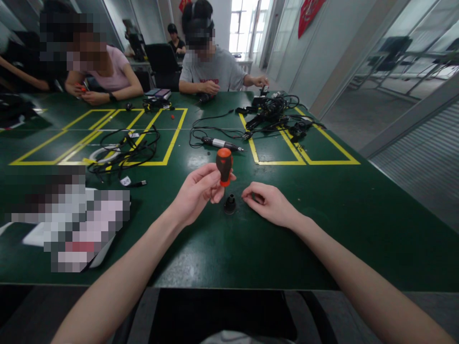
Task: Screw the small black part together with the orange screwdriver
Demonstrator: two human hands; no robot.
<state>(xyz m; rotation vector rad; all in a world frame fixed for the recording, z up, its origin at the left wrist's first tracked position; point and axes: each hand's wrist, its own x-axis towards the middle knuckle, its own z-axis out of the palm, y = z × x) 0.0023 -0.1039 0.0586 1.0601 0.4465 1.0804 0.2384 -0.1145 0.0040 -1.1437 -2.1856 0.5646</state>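
My left hand grips a stubby screwdriver by its black and orange handle, which stands upright with its rounded end on top. Its thin shaft points down toward a small black cone-shaped part with a short neck, resting on the green table. Whether the tip touches that part is hard to see. Just right of the black part, my right hand lies on the table with its fingers curled and the fingertips together. What they hold, if anything, is too small to make out.
Beyond my hands lies a corded electric screwdriver. Tangled black cables are heaped at the back right, and more cables lie at left. Blurred-out items sit near my left forearm. Two people work across the table.
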